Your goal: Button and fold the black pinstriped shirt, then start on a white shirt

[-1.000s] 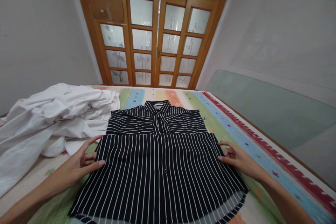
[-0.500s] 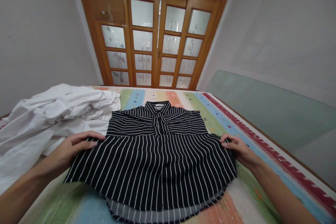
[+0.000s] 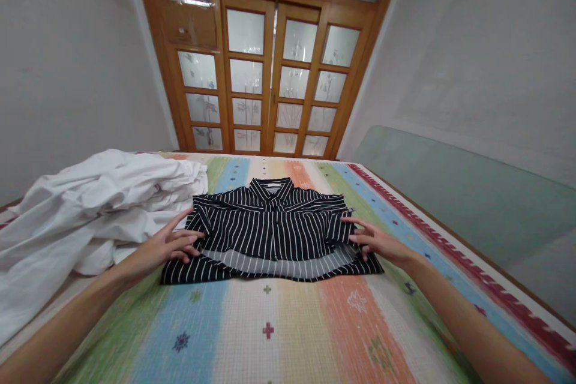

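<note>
A black shirt with white stripes [image 3: 274,237] lies front up on the bed, its collar at the far end. The lower part is doubled up over the body, and a grey inner side shows along the curved hem. My left hand [image 3: 173,241] touches the shirt's left edge, open, fingers apart. At the opposite edge, my right hand [image 3: 375,240] rests spread against the fabric near a folded striped end, also open. Fingertips of both hands lie on the cloth without visibly pinching it.
A crumpled heap of white cloth [image 3: 117,192] lies left of the shirt, close to my left hand. Beneath is a striped, multicoloured bedcover [image 3: 270,336]. A pale green panel [image 3: 450,192] stands along the right wall. Wooden glazed doors [image 3: 274,72] are beyond the bed.
The shirt's lower part has been folded away from me toward the collar, baring the bedcover in front. Both hands have moved inward and opened from their hold on the shirt's sides.
</note>
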Demonstrator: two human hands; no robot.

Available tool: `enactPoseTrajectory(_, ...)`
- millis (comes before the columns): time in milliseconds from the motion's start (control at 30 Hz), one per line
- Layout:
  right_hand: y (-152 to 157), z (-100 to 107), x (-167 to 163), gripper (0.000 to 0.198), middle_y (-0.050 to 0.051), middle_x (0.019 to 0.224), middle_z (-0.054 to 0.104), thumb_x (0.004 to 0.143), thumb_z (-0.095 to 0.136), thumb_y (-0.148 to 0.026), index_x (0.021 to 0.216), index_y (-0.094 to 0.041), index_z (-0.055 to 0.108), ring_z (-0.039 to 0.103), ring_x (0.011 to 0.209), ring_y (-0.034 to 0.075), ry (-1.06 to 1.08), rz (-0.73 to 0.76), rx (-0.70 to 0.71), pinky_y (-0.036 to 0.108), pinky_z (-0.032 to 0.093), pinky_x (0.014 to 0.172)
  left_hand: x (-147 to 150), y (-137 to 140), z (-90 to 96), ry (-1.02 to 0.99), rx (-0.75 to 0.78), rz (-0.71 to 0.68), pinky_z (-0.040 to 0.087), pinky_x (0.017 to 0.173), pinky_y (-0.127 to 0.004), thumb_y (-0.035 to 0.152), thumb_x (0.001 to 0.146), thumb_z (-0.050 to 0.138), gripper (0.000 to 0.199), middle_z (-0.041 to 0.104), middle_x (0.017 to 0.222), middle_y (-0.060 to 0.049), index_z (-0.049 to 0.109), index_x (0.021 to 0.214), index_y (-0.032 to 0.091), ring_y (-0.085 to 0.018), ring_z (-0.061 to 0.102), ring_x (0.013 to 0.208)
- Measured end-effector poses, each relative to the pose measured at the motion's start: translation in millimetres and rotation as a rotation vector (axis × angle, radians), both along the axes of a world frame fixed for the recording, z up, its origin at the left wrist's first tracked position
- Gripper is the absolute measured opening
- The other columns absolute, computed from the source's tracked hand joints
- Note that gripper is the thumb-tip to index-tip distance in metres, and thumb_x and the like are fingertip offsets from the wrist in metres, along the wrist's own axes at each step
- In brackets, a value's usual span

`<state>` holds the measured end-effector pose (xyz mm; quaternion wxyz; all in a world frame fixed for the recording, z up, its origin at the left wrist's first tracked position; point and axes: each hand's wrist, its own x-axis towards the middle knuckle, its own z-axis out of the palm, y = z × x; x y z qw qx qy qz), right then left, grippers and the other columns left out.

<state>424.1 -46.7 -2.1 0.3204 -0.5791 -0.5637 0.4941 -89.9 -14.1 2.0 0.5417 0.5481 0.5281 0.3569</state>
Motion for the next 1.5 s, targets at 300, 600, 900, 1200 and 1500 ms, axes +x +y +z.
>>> enactPoseTrajectory(300, 13.4, -4.7, -21.4, 0.04, 0.0, 0.057, 0.061, 0.069, 0.073, -0.057, 0.071, -0.017, 0.069, 0.058, 0.053, 0.014, -0.143, 0.087, 0.068, 0.023, 0.045, 0.047, 12.9, 3.6, -2.3, 0.38, 0.032, -0.226, 0.047, 0.047, -0.026, 0.052, 0.076, 0.063, 0.082, 0.065, 0.059, 0.002, 0.037, 0.147, 0.021, -0.017, 0.061, 0.048)
enactPoseTrajectory(600, 58.6, -3.0, -28.1, 0.02, 0.005, 0.074, 0.072, 0.06, 0.074, -0.037, 0.067, -0.019, 0.07, 0.065, 0.069, 0.018, 0.368, -0.439, 0.322, 0.029, 0.055, 0.064, 23.5, 35.6, 12.4, 0.22, 0.143, -0.06, 0.047, 0.05, -0.023, 0.042, 0.072, 0.069, 0.057, 0.07, 0.061, -0.003, 0.062, 0.121, 0.014, -0.015, 0.062, 0.052)
enactPoseTrajectory(900, 102.6, -27.7, -14.8, 0.014, 0.006, 0.082, 0.074, 0.069, 0.056, -0.013, 0.079, -0.019, 0.063, 0.072, 0.076, 0.019, 0.638, -0.593, 0.175, 0.029, 0.06, 0.073, 27.6, 64.9, -1.8, -0.252, 0.098, 0.192, 0.057, 0.063, -0.026, 0.009, 0.072, 0.064, 0.053, 0.062, 0.074, -0.001, 0.054, 0.124, 0.016, -0.024, 0.073, 0.088)
enactPoseTrajectory(1200, 109.0, -36.5, -16.8, 0.045, 0.016, 0.133, 0.059, 0.061, 0.062, -0.003, 0.104, -0.015, 0.061, 0.073, 0.079, 0.02, 0.457, -0.499, 0.136, 0.028, 0.062, 0.062, 26.3, 85.5, -28.4, -0.051, 0.115, 0.137, 0.06, 0.065, -0.03, 0.015, 0.07, 0.072, 0.072, 0.067, 0.095, -0.008, 0.045, 0.136, 0.018, -0.023, 0.071, 0.084)
enactPoseTrajectory(1500, 117.0, -48.8, -11.1, 0.085, 0.012, 0.135, 0.058, 0.06, 0.061, -0.007, 0.141, -0.026, 0.045, 0.054, 0.043, 0.004, -0.002, -0.349, 0.26, 0.021, 0.049, 0.039, 28.3, 99.5, -28.8, 0.058, 0.193, 0.175, 0.056, 0.044, -0.024, 0.012, 0.071, 0.068, 0.08, 0.066, 0.09, -0.005, 0.032, 0.142, 0.022, -0.017, 0.069, 0.064)
